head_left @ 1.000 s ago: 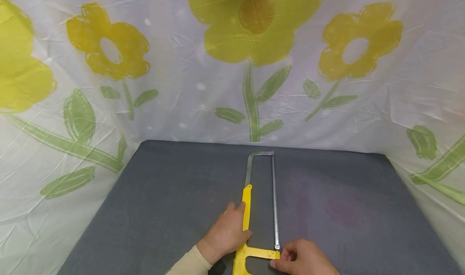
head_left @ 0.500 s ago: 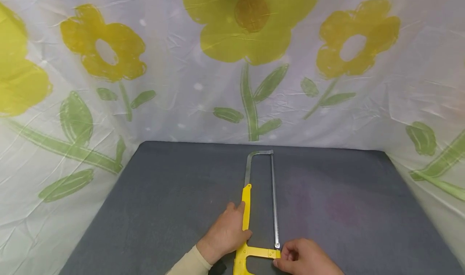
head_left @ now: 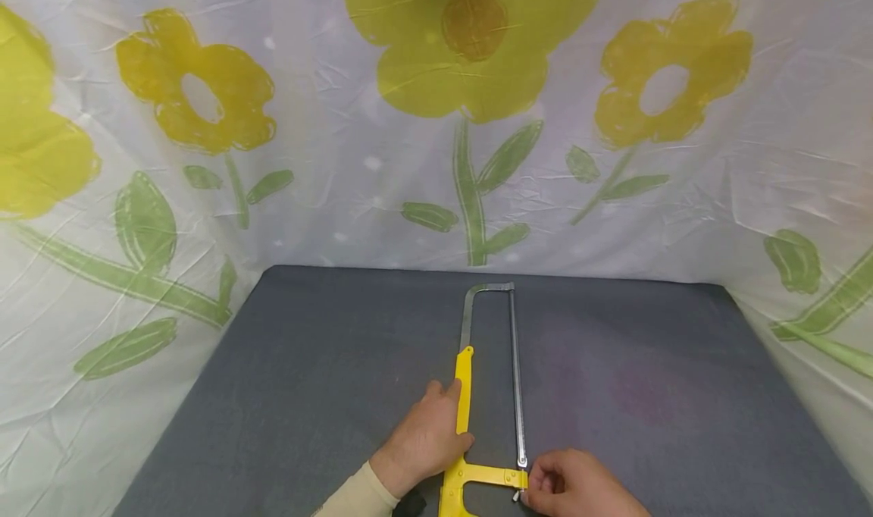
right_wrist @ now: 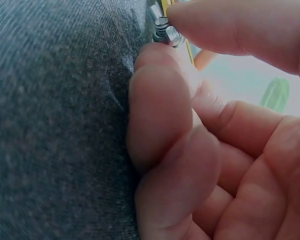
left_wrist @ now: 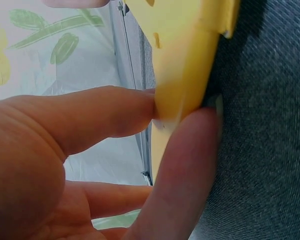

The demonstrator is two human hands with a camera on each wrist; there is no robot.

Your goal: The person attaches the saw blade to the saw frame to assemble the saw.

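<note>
A hacksaw (head_left: 487, 474) with a yellow-and-silver frame lies on the dark cloth, its handle toward me and running out of the head view at the bottom. Its silver blade side (head_left: 517, 396) faces right. My left hand (head_left: 423, 433) grips the yellow back of the frame, thumb on one side and fingers on the other; the left wrist view shows this yellow bar (left_wrist: 182, 75) pinched close. At the near blade end, my right hand (head_left: 580, 483) pinches a small metal wing nut (right_wrist: 171, 35) on a threaded screw between thumb and index finger. Its other fingers are curled by the cloth.
Dark grey cloth (head_left: 327, 350) covers the table, with a faint purplish patch on the right. A white curtain (head_left: 320, 123) printed with yellow flowers hangs behind and at both sides. A small black object (head_left: 409, 504) shows beneath my left wrist.
My right thumb has shifted slightly right at the near blade end, and the metal wing nut now shows beside it. The left hand keeps its grip, and the hacksaw lies where it was.
</note>
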